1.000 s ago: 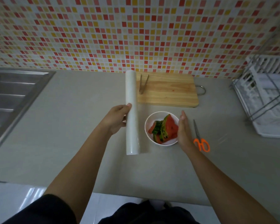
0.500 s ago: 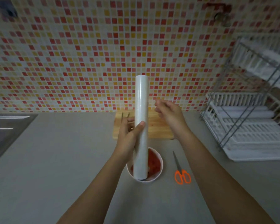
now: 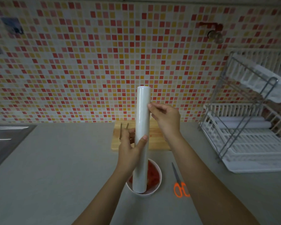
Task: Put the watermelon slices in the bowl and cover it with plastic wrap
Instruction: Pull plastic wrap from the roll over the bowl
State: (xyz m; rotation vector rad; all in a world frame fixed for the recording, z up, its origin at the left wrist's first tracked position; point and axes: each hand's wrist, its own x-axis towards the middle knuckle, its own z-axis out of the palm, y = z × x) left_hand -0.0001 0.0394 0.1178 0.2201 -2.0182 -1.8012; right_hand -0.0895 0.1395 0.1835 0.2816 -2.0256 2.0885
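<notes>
Left grip (image 3: 128, 151) is clamped round the middle of the upright plastic wrap roll (image 3: 142, 120) at frame centre, and the right grip (image 3: 165, 117) pinches the roll's upper right edge. Below both, the bowl (image 3: 152, 191) of watermelon slices (image 3: 153, 173) sits on the bench (image 3: 63, 159), partly hidden by the roll's lower end.

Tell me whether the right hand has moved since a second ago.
Yes. The right hand left its spot beside the bowl, near the scissors, and rose away from them to the upper part of the plastic wrap roll.
</notes>
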